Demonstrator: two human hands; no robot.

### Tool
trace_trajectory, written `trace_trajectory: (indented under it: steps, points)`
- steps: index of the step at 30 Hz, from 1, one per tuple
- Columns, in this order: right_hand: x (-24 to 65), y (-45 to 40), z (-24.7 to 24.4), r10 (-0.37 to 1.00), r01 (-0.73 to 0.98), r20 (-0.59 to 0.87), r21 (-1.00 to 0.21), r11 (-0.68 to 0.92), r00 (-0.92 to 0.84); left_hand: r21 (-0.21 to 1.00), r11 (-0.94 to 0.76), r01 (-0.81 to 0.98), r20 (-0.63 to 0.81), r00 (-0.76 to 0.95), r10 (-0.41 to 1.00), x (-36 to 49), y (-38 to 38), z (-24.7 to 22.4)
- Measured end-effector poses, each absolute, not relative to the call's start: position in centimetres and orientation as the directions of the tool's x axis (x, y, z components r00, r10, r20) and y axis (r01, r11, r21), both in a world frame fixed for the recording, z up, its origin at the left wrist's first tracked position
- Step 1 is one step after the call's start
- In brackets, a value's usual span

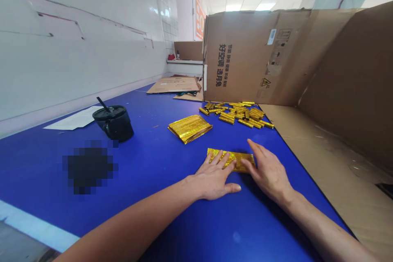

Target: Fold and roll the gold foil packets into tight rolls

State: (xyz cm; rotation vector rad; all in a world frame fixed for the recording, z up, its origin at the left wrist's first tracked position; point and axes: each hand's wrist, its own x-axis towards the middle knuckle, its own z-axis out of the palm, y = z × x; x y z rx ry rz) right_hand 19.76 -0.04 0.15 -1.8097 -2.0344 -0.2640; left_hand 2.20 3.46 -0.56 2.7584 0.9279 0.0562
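Observation:
A shiny gold foil strip [238, 164] lies on the blue table in front of me. My left hand [217, 176] rests flat on its left part, fingers spread and thumb out to the side. At the strip's right end is my right hand [270, 171], its thumb over the foil and its fingers stretched out apart from the thumb; whether the thumb presses on the foil I cannot tell. Just beyond, a flat stack of gold foil pieces [189, 127] sits on the table. Farther off is a loose pile of small gold rolls [241, 114].
A black lidded mug with a straw [116, 123] stands at the left, by a white paper [73, 118]. A blurred dark patch [90, 167] is nearer me. Large cardboard [245, 57] walls the back and right of the blue table [147, 163]. Flattened cardboard [173, 84] lies behind.

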Motion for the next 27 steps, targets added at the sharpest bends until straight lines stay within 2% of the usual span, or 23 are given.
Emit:
trace_trajectory:
  steps: [1, 3, 5, 8, 12, 16, 21, 23, 25, 27]
  points:
    - [19.3, -0.3, 0.1, 0.898, 0.954, 0.391, -0.131, 0.270, -0.201, 0.222, -0.779, 0.587, -0.035, 0.803, 0.595, 2.2, 3.5, -0.6]
    - [18.4, -0.8, -0.2, 0.884, 0.868, 0.227, -0.201, 0.454, -0.409, 0.197, -0.798, 0.570, -0.038, 0.818, 0.575, 2.2, 3.6, -0.6]
    - [17.8, -1.0, -0.4, 0.859, 0.825, 0.108, -0.241, 0.511, -0.500, 0.175, -0.808, 0.563, -0.047, 0.824, 0.565, 2.3, 3.6, -0.8]
    - [18.1, -0.6, -0.7, 0.884, 0.859, 0.030, -0.225, 0.461, -0.466, 0.191, -0.785, 0.589, -0.024, 0.802, 0.596, 2.5, 3.4, -0.9]
    - [19.5, 0.3, -0.9, 0.926, 0.916, -0.007, -0.147, 0.373, -0.378, 0.213, -0.752, 0.624, -0.019, 0.772, 0.636, 2.5, 3.3, -0.9]
    - [20.0, 0.6, -1.1, 0.956, 0.953, -0.013, -0.080, 0.292, -0.294, 0.203, -0.722, 0.661, -0.064, 0.745, 0.664, 1.5, 4.5, -0.6]
    - [19.7, 0.5, -0.9, 0.961, 0.959, -0.005, -0.065, 0.275, -0.276, 0.158, -0.625, 0.764, -0.107, 0.643, 0.759, -0.1, 6.6, -0.4]
    - [19.6, 0.4, -0.8, 0.961, 0.959, -0.006, -0.069, 0.276, -0.277, 0.129, -0.600, 0.790, -0.074, 0.611, 0.788, 0.0, 6.4, -0.1]
    - [19.6, 0.4, -0.8, 0.960, 0.958, -0.011, -0.072, 0.278, -0.280, 0.091, -0.619, 0.780, 0.023, 0.620, 0.785, 0.7, 5.6, 0.3]
    - [19.8, 0.5, -0.8, 0.957, 0.955, -0.017, -0.076, 0.287, -0.289, 0.072, -0.723, 0.687, 0.120, 0.714, 0.690, 1.7, 4.4, 0.6]
